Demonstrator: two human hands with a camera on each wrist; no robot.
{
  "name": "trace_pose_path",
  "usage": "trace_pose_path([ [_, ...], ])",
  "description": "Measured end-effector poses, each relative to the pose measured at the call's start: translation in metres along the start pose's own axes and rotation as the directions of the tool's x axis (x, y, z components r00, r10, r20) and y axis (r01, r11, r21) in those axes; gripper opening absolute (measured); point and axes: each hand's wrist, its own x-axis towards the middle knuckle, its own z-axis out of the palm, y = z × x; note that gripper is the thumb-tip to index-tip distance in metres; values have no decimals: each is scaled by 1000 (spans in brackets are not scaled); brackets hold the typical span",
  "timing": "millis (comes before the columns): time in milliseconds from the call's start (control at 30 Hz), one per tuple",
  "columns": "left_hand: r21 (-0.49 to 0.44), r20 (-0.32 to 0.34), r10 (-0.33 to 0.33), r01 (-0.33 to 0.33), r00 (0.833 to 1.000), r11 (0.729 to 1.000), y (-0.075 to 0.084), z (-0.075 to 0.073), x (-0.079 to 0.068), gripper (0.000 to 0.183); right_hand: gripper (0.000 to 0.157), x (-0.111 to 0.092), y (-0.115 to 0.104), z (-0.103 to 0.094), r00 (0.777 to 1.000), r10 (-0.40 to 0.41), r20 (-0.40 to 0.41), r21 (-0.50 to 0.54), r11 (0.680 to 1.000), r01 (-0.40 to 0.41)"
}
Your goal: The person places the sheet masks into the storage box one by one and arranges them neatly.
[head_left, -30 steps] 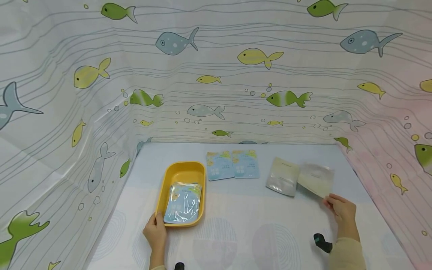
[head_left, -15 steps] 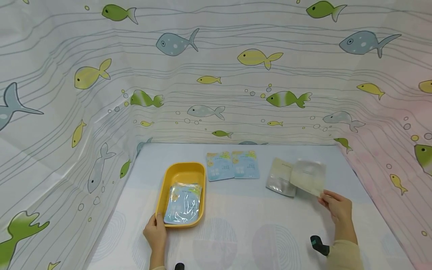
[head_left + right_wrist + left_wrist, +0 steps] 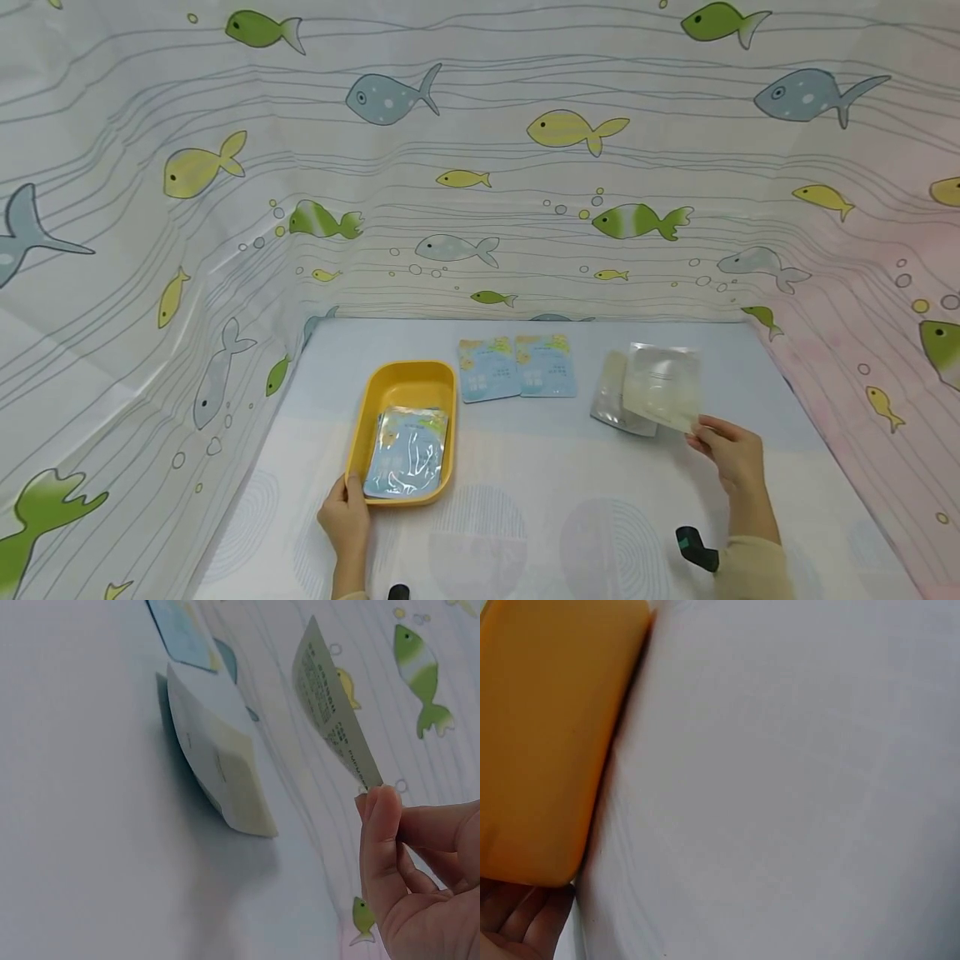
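Observation:
My left hand (image 3: 347, 514) grips the near left corner of a yellow tray (image 3: 352, 433), thumb at the rim; in the left wrist view its fingers (image 3: 536, 919) lie against the tray's outer wall. Inside the tray is a small stack of glossy blue sachets (image 3: 407, 454). My right hand (image 3: 731, 454) pinches the near right corner of a pale cream and silver foil sachet (image 3: 663, 385) between thumb and fingers. That sachet is raised and overlaps a second foil sachet (image 3: 611, 404) lying on the table. The right wrist view shows print on the held sachet (image 3: 326, 697).
Two blue sachets (image 3: 487, 371) lie side by side at the back middle of the table (image 3: 525, 467). A fish-patterned curtain (image 3: 480, 208) encloses the back and sides. A dark wrist-camera piece (image 3: 696, 550) juts out beside the right sleeve (image 3: 753, 568).
My right hand has moved left with the foil sachet, which now covers more of the sachet on the table. The left hand and tray have stayed in place.

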Motion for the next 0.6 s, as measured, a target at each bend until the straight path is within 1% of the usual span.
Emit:
trace_pose_path([
  [100, 1, -5, 6, -6, 1000, 1000, 0, 0, 1, 25, 17, -6, -4, 9, 998, -27, 56, 6, 1000, 27],
  [167, 4, -4, 6, -6, 1000, 1000, -1, 0, 0, 25, 17, -20, -16, 18, 994, -41, 103, -14, 999, 43],
  [267, 2, -2, 4, -4, 1000, 1000, -1, 0, 0, 25, 17, -43, -39, 35, 986, -60, 158, 4, 998, 61],
  [333, 3, -4, 7, -7, 1000, 1000, -1, 0, 0, 26, 19, -60, -55, 48, 984, -63, 164, -21, 998, 67],
  [400, 2, -6, 11, -11, 1000, 1000, -1, 0, 0, 26, 19, -71, -64, 58, 985, -59, 161, -4, 998, 60],
  [433, 3, -6, 13, -13, 1000, 1000, -1, 0, 0, 26, 21, -77, -69, 62, 986, -53, 156, -30, 998, 58],
  [500, 1, -5, 15, -15, 1000, 1000, -1, 0, 0, 26, 22, -83, -75, 70, 988, -36, 150, -57, 997, 45],
  [567, -3, -3, 12, -12, 1000, 1000, -1, 0, 0, 26, 19, -86, -78, 75, 987, -20, 157, -61, 998, 30],
  [600, -4, -3, 10, -10, 1000, 1000, 0, 0, 0, 26, 19, -87, -80, 78, 987, -11, 160, -84, 996, 25],
])
